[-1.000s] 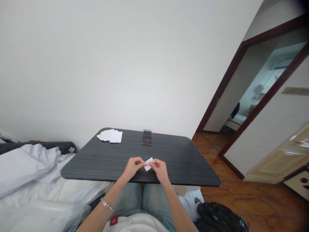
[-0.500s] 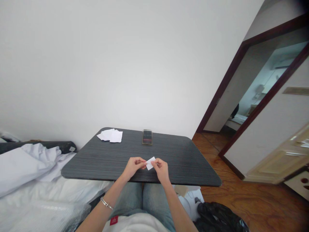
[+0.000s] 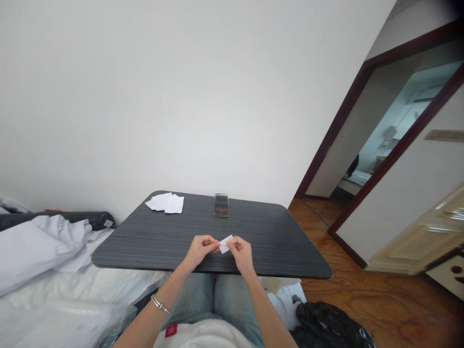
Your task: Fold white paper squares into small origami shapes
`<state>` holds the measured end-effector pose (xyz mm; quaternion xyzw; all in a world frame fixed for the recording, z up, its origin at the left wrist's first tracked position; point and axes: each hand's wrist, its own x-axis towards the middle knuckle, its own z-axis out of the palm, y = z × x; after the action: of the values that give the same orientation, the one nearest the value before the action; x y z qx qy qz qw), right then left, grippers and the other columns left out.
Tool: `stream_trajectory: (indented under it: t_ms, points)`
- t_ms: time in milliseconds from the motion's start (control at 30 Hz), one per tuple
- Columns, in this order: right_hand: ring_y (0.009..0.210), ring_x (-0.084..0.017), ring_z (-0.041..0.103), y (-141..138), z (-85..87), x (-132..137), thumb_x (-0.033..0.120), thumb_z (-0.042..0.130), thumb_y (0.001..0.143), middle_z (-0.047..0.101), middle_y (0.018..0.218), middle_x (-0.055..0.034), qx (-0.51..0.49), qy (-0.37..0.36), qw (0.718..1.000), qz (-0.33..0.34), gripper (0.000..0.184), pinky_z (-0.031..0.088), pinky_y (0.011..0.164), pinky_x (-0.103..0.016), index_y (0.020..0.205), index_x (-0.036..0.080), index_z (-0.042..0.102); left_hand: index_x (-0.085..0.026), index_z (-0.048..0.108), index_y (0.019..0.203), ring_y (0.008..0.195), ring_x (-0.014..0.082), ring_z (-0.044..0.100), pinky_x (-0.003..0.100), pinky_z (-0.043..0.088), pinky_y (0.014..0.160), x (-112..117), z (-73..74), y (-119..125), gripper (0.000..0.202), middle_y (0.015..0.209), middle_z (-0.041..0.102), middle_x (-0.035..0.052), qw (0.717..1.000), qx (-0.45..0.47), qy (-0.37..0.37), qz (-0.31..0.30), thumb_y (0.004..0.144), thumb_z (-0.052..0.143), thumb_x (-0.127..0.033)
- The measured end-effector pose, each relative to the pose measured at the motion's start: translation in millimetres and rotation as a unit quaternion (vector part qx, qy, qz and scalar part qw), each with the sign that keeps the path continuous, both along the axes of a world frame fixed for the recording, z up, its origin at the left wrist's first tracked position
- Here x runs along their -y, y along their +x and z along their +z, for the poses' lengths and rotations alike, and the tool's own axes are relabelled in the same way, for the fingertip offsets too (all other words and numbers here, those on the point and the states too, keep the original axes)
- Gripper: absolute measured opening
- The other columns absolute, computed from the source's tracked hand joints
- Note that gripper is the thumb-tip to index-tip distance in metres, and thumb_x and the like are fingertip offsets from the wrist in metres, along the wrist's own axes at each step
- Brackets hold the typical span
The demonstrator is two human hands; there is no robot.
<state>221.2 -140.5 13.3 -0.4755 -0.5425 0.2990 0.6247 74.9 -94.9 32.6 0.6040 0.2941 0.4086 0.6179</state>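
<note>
A small white piece of paper [image 3: 225,244], tilted at an angle, is pinched between my two hands above the near part of the dark table [image 3: 268,237]. My left hand [image 3: 201,249] grips its left corner with thumb and fingertips. On the right side, my right hand [image 3: 241,252] presses its thumb over the paper, with fingers curled behind. Some of the paper is covered by the fingers, and whether it is folded in layers is too small to tell.
Several loose white paper sheets [image 3: 174,204] overlap at the table's far left. A dark blurred-out phone-like object [image 3: 221,206] lies near the wall. White fabric [image 3: 39,246] is heaped left of the table; a black plastic bag [image 3: 326,324] rests on the floor at right.
</note>
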Motion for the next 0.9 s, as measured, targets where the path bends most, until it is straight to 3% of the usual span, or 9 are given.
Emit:
stream_trajectory:
  t_ms: [200, 367, 533, 900]
  points:
    - [0.050, -0.011, 0.046, -0.8, 0.2, 0.2, 0.030, 0.055, 0.072, 0.052, 0.055, 0.0011, -0.015, -0.003, 1.000, 0.001, 0.022, 0.035, 0.048, -0.021, 0.055, 0.016, 0.050, -0.009, 0.063, 0.064, 0.051, 0.0116, 0.058, 0.022, 0.046, 0.055, -1.5, -2.4, -0.7, 0.021, 0.055, 0.065, 0.0036, 1.000, 0.006, -0.018, -0.020, 0.060, 0.067, -0.029]
    - [0.051, -0.011, 0.045, -2.1, 1.9, 1.8, 0.028, 0.054, 0.073, 0.050, 0.055, 0.0019, -0.011, 0.009, 1.000, 0.005, 0.021, 0.035, 0.050, -0.022, 0.056, 0.016, 0.049, -0.008, 0.063, 0.068, 0.051, 0.0116, 0.058, 0.022, 0.047, 0.055, -2.8, -2.8, -1.0, 0.030, 0.057, 0.065, 0.0055, 0.998, 0.014, -0.054, -0.027, 0.069, 0.057, -0.037]
    - [0.053, -0.011, 0.046, -3.6, 1.9, 1.7, 0.026, 0.054, 0.073, 0.050, 0.057, 0.0014, 0.012, 0.018, 1.000, 0.007, 0.020, 0.036, 0.052, -0.022, 0.056, 0.016, 0.050, -0.009, 0.062, 0.061, 0.048, 0.0102, 0.056, 0.020, 0.045, 0.053, -3.9, -5.0, 0.5, 0.023, 0.053, 0.064, 0.0031, 0.999, -0.012, -0.029, -0.041, 0.062, 0.065, -0.032]
    - [0.049, -0.010, 0.046, -3.1, 0.7, -0.7, 0.027, 0.057, 0.070, 0.052, 0.054, 0.0019, -0.020, -0.011, 0.999, 0.026, 0.020, 0.037, 0.049, -0.022, 0.055, 0.016, 0.050, -0.010, 0.061, 0.057, 0.047, 0.0099, 0.055, 0.020, 0.043, 0.052, -1.0, -1.5, 1.0, 0.021, 0.051, 0.063, 0.0016, 0.999, -0.019, -0.007, -0.027, 0.061, 0.065, -0.030]
